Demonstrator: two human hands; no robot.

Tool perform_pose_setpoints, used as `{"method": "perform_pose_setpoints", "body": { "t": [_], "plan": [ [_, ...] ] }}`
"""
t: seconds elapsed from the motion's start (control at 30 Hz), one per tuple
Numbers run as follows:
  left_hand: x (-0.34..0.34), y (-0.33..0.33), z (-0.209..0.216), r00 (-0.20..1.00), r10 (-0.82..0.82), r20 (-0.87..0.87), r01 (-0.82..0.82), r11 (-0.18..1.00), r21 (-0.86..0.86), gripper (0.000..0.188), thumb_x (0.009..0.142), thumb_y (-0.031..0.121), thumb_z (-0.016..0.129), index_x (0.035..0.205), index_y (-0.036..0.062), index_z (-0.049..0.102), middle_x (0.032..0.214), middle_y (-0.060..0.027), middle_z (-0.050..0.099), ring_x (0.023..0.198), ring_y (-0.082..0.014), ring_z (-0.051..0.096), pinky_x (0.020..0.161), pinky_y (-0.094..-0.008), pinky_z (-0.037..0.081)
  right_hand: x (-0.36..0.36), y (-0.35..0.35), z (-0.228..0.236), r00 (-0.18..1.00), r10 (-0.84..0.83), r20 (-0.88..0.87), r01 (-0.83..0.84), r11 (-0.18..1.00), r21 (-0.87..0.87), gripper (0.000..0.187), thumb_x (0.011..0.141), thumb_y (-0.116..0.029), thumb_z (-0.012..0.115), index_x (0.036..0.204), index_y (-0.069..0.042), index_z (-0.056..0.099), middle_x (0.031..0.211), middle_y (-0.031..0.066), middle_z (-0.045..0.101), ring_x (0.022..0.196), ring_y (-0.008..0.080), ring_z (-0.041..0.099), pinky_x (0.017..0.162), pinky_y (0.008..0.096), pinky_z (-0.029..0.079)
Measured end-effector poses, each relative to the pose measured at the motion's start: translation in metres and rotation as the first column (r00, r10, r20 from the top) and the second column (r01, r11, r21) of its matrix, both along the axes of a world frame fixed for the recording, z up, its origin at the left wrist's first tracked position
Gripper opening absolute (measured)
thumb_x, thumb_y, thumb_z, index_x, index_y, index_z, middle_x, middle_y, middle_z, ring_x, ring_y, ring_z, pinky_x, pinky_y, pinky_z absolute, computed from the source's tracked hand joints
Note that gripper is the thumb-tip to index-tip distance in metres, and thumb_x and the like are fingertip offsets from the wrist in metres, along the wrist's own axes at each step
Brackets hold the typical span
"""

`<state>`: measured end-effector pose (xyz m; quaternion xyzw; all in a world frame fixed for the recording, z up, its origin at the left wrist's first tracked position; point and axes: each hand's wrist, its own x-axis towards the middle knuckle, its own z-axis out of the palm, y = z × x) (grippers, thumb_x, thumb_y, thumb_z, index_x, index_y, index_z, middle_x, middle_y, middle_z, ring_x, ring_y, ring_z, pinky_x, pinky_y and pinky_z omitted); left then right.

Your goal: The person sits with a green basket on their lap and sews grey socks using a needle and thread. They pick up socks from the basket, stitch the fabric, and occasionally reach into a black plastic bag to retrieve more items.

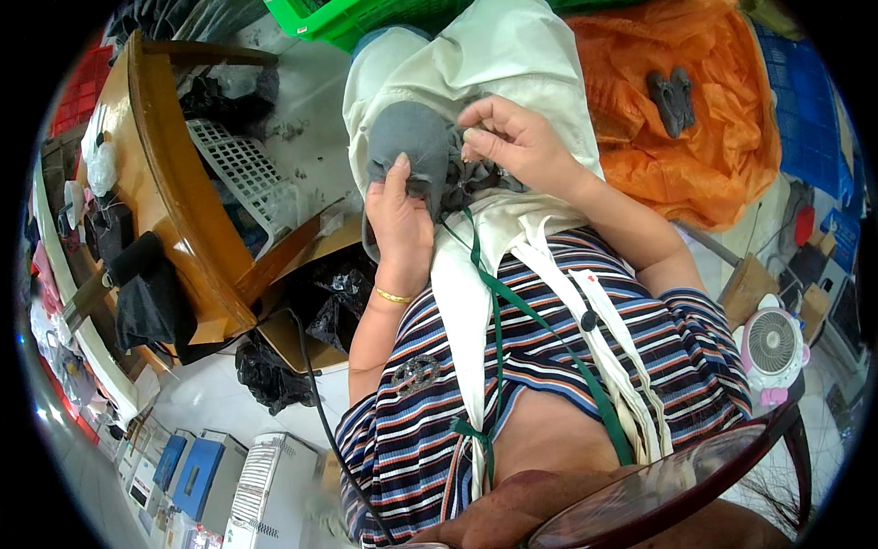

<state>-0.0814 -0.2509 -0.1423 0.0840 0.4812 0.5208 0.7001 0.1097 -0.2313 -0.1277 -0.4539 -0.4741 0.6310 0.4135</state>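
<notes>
My left hand (400,215) is closed round a grey fabric piece (407,133), its thumb pressed on top. The piece has a smooth, rounded far end and lies over my lap. Just right of it, my right hand (517,142) is raised with fingers curled and thumb and forefinger close together. Whatever is pinched there, if anything, is too small to make out. Below that hand, bunched darker grey cloth (480,178) rests on the white apron (540,69) that covers my legs. A green tie (530,320) hangs down the striped shirt.
An orange sheet (677,174) with a pair of small dark grey fabric items (672,102) spreads at the right. A green crate (338,23) stands ahead. At the left are a curved wooden frame (155,165) and a white slotted basket (242,169). A small fan (773,340) sits at lower right.
</notes>
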Motion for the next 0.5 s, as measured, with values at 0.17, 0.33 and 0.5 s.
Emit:
{"method": "perform_pose_setpoints", "body": {
  "t": [0.17, 0.33, 0.5],
  "plan": [
    [-0.013, -0.011, -0.02, 0.997, 0.051, 0.05, -0.048, 0.997, -0.056, 0.028, 0.098, 0.015, 0.055, 0.119, -0.0028, 0.057, 0.116, -0.0134, 0.065, 0.107, -0.0216, 0.063, 0.093, -0.0357, 0.051, 0.018, 0.0, 0.011, 0.993, 0.1, 0.062, -0.088, 0.981, -0.174, 0.017, 0.098, -0.015, 0.06, 0.11, -0.002, 0.061, 0.083, 0.0002, 0.063, 0.074, 0.006, 0.059, 0.067, 0.0207, 0.051],
    [-0.01, -0.011, -0.017, 0.97, 0.139, 0.202, -0.123, 0.988, -0.088, 0.029, 0.099, 0.017, 0.055, 0.12, -0.0026, 0.057, 0.12, -0.0118, 0.065, 0.11, -0.0212, 0.062, 0.099, -0.0372, 0.05, 0.061, 0.001, 0.012, 0.96, 0.219, 0.173, -0.188, 0.966, -0.176, 0.016, 0.098, -0.015, 0.058, 0.109, -0.005, 0.062, 0.076, -0.0028, 0.06, 0.068, 0.0046, 0.055, 0.061, 0.0207, 0.047],
    [-0.002, -0.009, -0.009, 0.983, 0.142, 0.114, -0.134, 0.988, -0.077, 0.026, 0.098, 0.012, 0.058, 0.12, -0.0016, 0.057, 0.121, -0.011, 0.063, 0.111, -0.0201, 0.06, 0.1, -0.0368, 0.049, 0.071, -0.001, 0.004, 0.998, -0.012, -0.066, 0.002, 0.989, -0.15, 0.019, 0.099, -0.017, 0.057, 0.111, -0.003, 0.062, 0.08, 0.0003, 0.063, 0.07, 0.0066, 0.058, 0.063, 0.0221, 0.049]
  ]
}}
